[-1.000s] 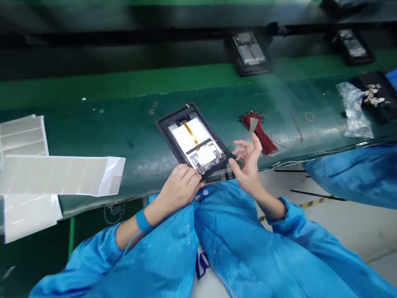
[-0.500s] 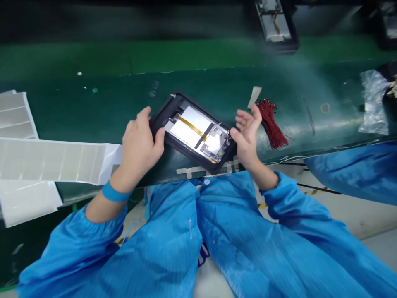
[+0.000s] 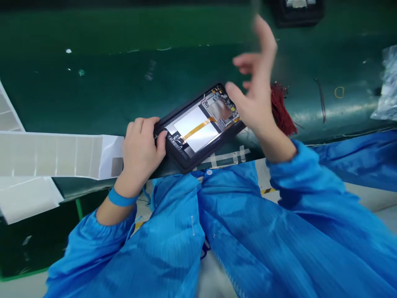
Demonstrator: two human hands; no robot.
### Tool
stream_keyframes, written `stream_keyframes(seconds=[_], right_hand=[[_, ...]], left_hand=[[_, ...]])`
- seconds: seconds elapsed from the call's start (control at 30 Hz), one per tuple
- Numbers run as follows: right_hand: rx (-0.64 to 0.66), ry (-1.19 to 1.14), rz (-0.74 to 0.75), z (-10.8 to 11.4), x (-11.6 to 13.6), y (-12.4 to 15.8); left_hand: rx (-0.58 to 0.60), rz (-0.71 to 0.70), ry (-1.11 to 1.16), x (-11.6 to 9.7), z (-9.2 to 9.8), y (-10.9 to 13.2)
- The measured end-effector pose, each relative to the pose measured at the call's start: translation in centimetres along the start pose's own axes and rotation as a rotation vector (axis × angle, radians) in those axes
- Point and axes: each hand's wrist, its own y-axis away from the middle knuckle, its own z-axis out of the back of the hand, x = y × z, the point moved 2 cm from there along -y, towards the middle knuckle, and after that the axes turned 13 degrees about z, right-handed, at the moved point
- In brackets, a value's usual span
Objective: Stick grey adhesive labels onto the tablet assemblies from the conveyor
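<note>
An open-backed tablet [image 3: 198, 128] lies tilted in a black frame on the green mat, its far right end higher. White battery, orange flat cable and circuit board are exposed. My left hand [image 3: 142, 147] grips the tablet's left end, thumb on the near face and fingers curled at the edge. My right hand [image 3: 256, 91] is over the right end, fingers spread, index finger stretched up and the thumb close to the board corner. A faint blurred streak shows past the index fingertip; I cannot make out what it is.
A bundle of dark red wires [image 3: 283, 109] lies right of the tablet. Sheets of pale adhesive labels [image 3: 52, 155] are at the left. A black-framed unit [image 3: 297, 14] is at the far edge, a clear plastic bag [image 3: 389, 85] at the right. A rubber band [image 3: 339, 92] lies nearby.
The tablet has turned so its right end now points up and away. My right hand has risen, its index finger stretched out. The pale strip near the wires no longer shows there.
</note>
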Motion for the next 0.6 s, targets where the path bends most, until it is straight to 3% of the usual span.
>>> stream_keyframes(seconds=[0.1, 0.2, 0.33, 0.43, 0.53, 0.6], right_hand=[[0.039, 0.087, -0.105, 3.5, 3.3, 6.2], [0.037, 0.073, -0.145, 2.8, 3.9, 8.1], [0.044, -0.067, -0.026, -1.4, 0.8, 3.0], [0.196, -0.234, 0.174, -3.9, -1.6, -2.3], [0.261, -0.235, 0.309, -4.5, -1.1, -4.9], [0.254, -0.173, 0.294, -3.6, 1.1, -4.2]], left_hand=[[0.053, 0.074, 0.004, 0.5, -0.3, -0.5], [0.072, 0.103, 0.001, 0.4, 0.2, 0.6], [0.143, 0.154, 0.047, -0.2, 0.5, 3.9], [0.191, 0.177, 0.137, -1.6, -0.4, 7.0], [0.198, 0.151, 0.21, -3.1, -1.4, 8.9], [0.163, 0.146, 0.217, -3.3, -1.4, 9.1]])
